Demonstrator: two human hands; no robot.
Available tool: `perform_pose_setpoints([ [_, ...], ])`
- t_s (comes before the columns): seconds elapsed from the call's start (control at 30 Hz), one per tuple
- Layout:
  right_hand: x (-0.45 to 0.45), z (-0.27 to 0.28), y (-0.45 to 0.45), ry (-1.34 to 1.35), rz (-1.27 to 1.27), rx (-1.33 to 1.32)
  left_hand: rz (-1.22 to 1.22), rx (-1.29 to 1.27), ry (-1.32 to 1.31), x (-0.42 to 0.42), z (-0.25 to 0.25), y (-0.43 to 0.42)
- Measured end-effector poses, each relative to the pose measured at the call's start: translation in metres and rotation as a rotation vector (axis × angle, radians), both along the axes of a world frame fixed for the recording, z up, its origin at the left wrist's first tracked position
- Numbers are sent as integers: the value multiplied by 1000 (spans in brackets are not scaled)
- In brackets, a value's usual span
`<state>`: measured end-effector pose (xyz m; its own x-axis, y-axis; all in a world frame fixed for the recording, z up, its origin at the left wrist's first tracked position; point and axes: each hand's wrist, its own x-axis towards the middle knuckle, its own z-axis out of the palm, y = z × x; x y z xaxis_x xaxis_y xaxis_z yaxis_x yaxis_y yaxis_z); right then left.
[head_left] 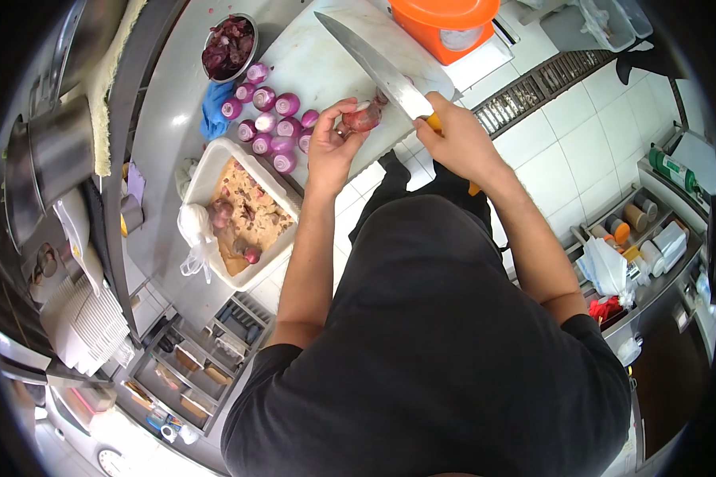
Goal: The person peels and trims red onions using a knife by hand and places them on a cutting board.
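My left hand (332, 153) holds a red onion (362, 118) with its skin on, over the near edge of a white cutting board (294, 57). In my right hand (460, 141) is the yellow handle of a large knife (374, 67), its blade pointing up and to the left across the board. The blade's lower part is close to the onion; whether they touch is unclear. Several peeled purple onions (287, 104) lie left of my left hand. A metal bowl (254, 56) of dark red onion skins stands behind them.
A white tub (282, 193) with unpeeled onions and skin scraps stands at the counter's near edge, a plastic bag (195, 226) on its rim. A blue cloth (215, 111) lies beside the peeled onions. An orange container (453, 46) stands at the board's right.
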<state>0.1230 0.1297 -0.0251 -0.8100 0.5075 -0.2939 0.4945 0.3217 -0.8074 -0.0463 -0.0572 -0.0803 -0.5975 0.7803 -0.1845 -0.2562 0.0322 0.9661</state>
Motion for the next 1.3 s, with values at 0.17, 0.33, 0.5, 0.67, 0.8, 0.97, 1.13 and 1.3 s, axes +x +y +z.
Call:
perform_pose_setpoints([
  [0.17,0,34,4,-67,8,-123,-48,90,-128,2,13,1],
  [0.33,-2,39,-1,32,-12,-42,-125,139,-108,5,25,7],
  [0.5,-4,40,-5,33,-18,26,-143,153,-37,7,31,9],
  [0.67,-2,41,-4,37,-11,11,-180,154,-17,6,35,6],
  [0.8,-1,35,-6,34,-40,4,-197,155,-40,6,44,7],
  [0.97,-1,33,-5,23,-50,-28,-220,158,-55,8,52,9],
  [1.13,0,39,-5,5,-47,-55,-240,127,-48,6,54,7],
  [1.3,1,39,-4,-7,-33,-115,-253,126,-49,5,59,8],
])
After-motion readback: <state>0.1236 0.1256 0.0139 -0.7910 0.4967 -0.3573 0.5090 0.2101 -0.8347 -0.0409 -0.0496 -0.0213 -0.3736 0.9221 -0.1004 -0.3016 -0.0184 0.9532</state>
